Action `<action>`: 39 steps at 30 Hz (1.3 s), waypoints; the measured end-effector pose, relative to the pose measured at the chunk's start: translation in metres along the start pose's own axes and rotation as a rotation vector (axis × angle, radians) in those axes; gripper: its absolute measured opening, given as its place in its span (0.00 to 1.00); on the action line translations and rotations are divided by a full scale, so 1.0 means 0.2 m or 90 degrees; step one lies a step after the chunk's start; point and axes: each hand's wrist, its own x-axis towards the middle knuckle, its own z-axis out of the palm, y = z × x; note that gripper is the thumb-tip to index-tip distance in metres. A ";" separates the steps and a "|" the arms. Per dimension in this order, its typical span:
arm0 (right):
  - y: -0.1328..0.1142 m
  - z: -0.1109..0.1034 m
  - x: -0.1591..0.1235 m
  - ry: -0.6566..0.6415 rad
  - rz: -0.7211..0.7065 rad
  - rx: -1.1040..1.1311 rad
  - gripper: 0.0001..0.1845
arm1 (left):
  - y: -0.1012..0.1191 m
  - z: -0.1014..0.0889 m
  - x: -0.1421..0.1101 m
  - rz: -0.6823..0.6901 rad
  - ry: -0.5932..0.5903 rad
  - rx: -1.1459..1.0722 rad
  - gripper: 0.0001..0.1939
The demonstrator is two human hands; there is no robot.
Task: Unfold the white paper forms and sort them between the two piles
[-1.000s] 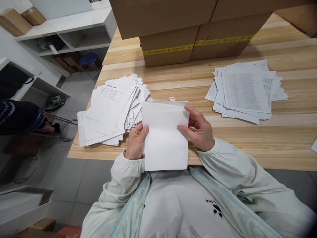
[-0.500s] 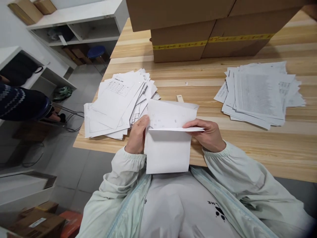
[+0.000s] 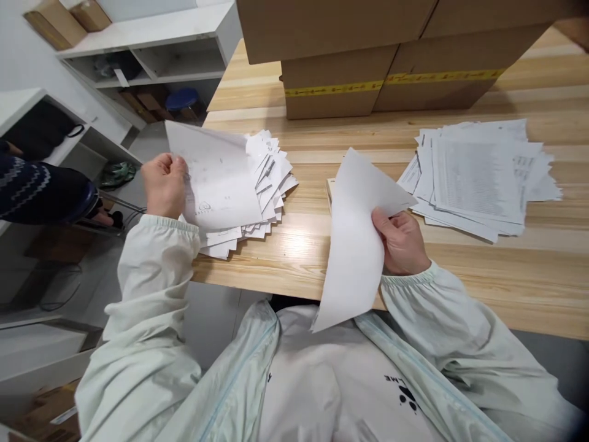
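Observation:
My left hand [image 3: 164, 184] is closed on the left edge of a sheet of paper [image 3: 223, 178], holding it above the left paper pile [image 3: 276, 190]. Faint print and a small round mark show on that sheet. My right hand [image 3: 401, 239] pinches another paper [image 3: 354, 245], mostly blank and bent, between thumb and fingers. Its lower end hangs over the table's front edge, before my chest. Whether it is one sheet or a few, I cannot tell. To the right of this hand lies a second paper pile [image 3: 478, 178], with a densely printed sheet on top.
Cardboard boxes [image 3: 338, 92] with yellow tape stand at the back of the wooden table [image 3: 285, 270]. A small pale object [image 3: 329, 189] lies partly under the right-hand paper. At left are white shelves [image 3: 184, 31], a blue stool [image 3: 181, 98] and part of another person [image 3: 37, 190].
The papers held together before my chest are now apart. My left hand has carried one sheet left, over the left pile. My right hand keeps the other, now turned and bent.

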 end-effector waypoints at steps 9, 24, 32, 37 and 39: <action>0.01 0.00 0.00 0.010 0.029 0.001 0.22 | 0.40 0.18 -0.81 0.084 -0.223 -0.269 0.14; 0.00 0.00 -0.05 0.180 -0.121 -0.147 0.17 | 0.33 0.49 -1.19 -0.076 -0.213 -0.276 0.22; -0.01 0.00 -0.05 0.193 -0.138 -0.182 0.17 | 0.28 0.52 -1.24 0.144 -0.181 -0.157 0.25; -0.01 -0.01 -0.05 0.195 -0.128 -0.186 0.18 | 0.28 0.53 -1.26 0.213 -0.194 -0.122 0.30; -0.02 -0.01 -0.05 0.194 -0.126 -0.190 0.18 | 0.27 0.53 -1.27 0.233 -0.199 -0.106 0.32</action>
